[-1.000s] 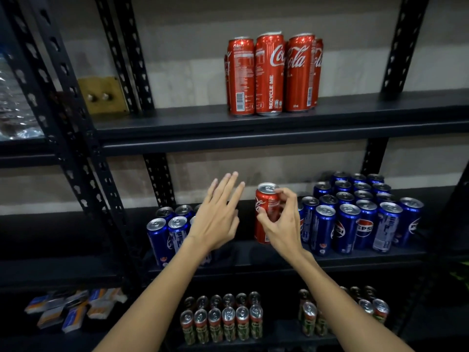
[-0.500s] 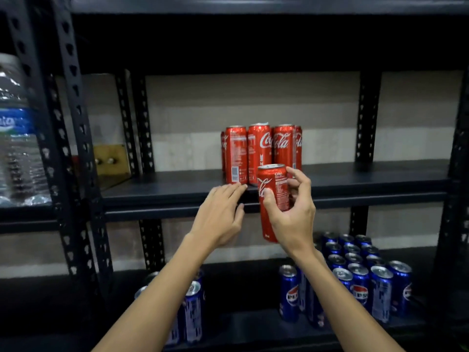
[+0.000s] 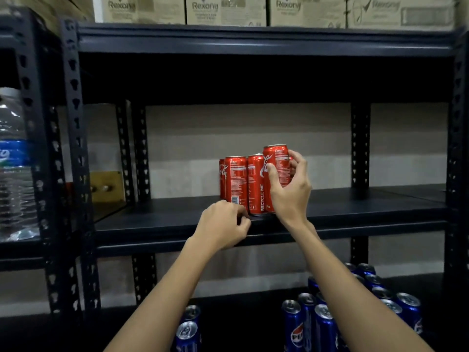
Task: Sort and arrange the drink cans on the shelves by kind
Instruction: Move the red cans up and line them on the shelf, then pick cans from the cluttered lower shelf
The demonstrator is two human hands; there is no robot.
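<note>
Here, on the middle shelf (image 3: 355, 207) of the dark metal rack, I log a cluster of red Coca-Cola cans (image 3: 236, 184) standing upright and touching one another. One of them reads "RECYCLE ME" down its side, and a barcode shows low on the can to its left. My right hand (image 3: 289, 189) grasps a further red can (image 3: 277, 166), thumb across the front and fingers curled round the far side; it sits higher than its neighbours at the right end of the cluster, and I cannot tell whether its base touches the shelf. The script logo on it is partly visible beside the thumb; its small print is too fine to read.

My left hand (image 3: 223, 227) holds nothing: the fingers are loosely curled, resting at the front edge of the shelf just before the barcoded can.

On the shelf below stand blue Pepsi cans (image 3: 308, 326), a larger group at right and two more at left. Cardboard cartons (image 3: 225, 10) marked "Rexona" line the top of the rack. A clear water bottle (image 3: 15, 168) with a blue label stands in the neighbouring bay at far left
</note>
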